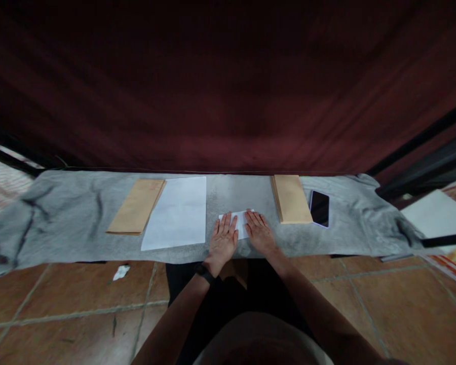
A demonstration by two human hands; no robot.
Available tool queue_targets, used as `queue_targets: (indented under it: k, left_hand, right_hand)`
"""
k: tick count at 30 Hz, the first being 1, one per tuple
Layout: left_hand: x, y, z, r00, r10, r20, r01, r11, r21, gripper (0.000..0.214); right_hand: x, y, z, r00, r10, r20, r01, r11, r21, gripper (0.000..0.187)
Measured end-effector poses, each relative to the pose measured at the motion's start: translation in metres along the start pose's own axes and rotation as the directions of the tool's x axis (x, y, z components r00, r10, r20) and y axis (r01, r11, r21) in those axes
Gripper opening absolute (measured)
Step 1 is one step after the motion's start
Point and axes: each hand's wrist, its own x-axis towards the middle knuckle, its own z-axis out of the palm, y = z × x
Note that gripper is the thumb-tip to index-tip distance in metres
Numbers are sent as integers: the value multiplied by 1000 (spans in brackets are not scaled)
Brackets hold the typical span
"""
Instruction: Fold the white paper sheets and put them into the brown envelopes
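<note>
Both hands rest palm-down on a small folded white paper (240,221) on the grey cloth-covered table (72,223). My left hand (223,240) lies flat with fingers stretched out over the paper's left part; a black band circles that wrist. My right hand (259,232) lies flat on the paper's right part, fingers extended. Most of the paper is covered by the hands.
Left of the hands lie a white sheet stack (178,212) and brown envelopes (137,205). To the right lie more brown envelopes (291,198) and a black phone (319,208). A dark red curtain (228,86) hangs behind. A paper scrap (120,272) lies on the tiled floor.
</note>
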Motion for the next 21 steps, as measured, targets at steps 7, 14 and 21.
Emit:
queue_targets:
  k: [7, 14, 21]
  left_hand:
    - [1, 0, -1, 1000, 3, 8, -3, 1000, -14, 56]
    - [0, -1, -1, 1000, 8, 13, -8, 1000, -27, 55]
    - [0, 0, -1, 1000, -9, 18, 9, 1000, -20, 56]
  right_hand:
    - [9, -1, -4, 999, 36, 25, -36, 999, -18, 50]
    - [17, -11, 1, 998, -10, 55, 9, 1000, 21, 51]
    - [7, 1, 0, 999, 23, 49, -23, 1000, -3, 53]
